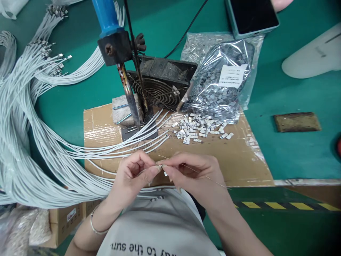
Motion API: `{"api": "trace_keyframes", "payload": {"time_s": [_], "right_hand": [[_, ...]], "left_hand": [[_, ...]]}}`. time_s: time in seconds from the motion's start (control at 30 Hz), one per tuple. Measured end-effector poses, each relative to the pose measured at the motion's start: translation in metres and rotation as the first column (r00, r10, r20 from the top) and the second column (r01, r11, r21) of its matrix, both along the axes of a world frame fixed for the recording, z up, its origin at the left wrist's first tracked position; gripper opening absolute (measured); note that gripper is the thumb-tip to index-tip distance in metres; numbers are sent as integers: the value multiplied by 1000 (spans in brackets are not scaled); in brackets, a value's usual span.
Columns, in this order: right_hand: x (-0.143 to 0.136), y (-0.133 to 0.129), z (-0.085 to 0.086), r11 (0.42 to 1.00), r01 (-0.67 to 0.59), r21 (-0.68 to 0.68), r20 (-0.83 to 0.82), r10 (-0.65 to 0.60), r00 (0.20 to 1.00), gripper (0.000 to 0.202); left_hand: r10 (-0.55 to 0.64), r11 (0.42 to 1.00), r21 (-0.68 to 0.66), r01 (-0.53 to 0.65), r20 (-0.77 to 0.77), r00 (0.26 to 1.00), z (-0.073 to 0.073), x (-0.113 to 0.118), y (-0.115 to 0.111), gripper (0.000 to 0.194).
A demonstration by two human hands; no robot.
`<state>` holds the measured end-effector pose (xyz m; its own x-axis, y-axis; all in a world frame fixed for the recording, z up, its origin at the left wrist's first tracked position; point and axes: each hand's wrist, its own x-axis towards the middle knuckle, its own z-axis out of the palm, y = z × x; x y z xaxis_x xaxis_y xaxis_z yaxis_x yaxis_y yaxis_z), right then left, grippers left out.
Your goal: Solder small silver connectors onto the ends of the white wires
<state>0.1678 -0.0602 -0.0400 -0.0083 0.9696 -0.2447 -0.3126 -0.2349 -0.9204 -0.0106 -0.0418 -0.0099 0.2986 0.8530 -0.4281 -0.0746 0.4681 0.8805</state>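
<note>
Near the cardboard's front edge, my left hand (pixel 140 172) pinches the end of a white cable, and its fingertips meet those of my right hand (pixel 186 170). My right hand is closed around a thin wire (pixel 213 180) that trails across it to the right. A small metal connector (pixel 165 174) shows between the two hands, partly hidden by fingers. Beyond them, several white cable ends (pixel 160 137) lie fanned out on the cardboard (pixel 234 156). A pile of small metal connectors (pixel 197 126) sits to their right.
A soldering iron (pixel 128 92) hangs in a stand before a black fan (pixel 160 85). Bundled white cables (pixel 23 124) fill the left. Plastic bags of parts (pixel 221 78), a phone (pixel 253 16), a brown block (pixel 297 122) and a white bottle (pixel 314 53) lie at the right.
</note>
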Motion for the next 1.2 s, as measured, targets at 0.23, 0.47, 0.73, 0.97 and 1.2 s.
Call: {"api": "trace_keyframes", "payload": {"time_s": [0.23,0.47,0.73,0.97,1.2], "right_hand": [[11,12,12,977,-171,-128,-53,166,985,23],[14,10,17,993,-112,-27,136,115,984,15],[24,13,22,976,-208,59,133,199,971,15],[14,12,23,996,-81,-25,83,83,993,11],[-23,-1,13,951,242,191,166,-274,947,16]], "left_hand": [[25,997,81,-17,-102,994,-1,1,-3,22],[8,991,134,29,-273,962,3,1,-5,18],[-10,965,233,122,-432,902,14,4,1,13],[112,852,494,173,-495,861,10,10,-3,16],[138,967,241,-83,-219,966,1,17,-7,31]]}}
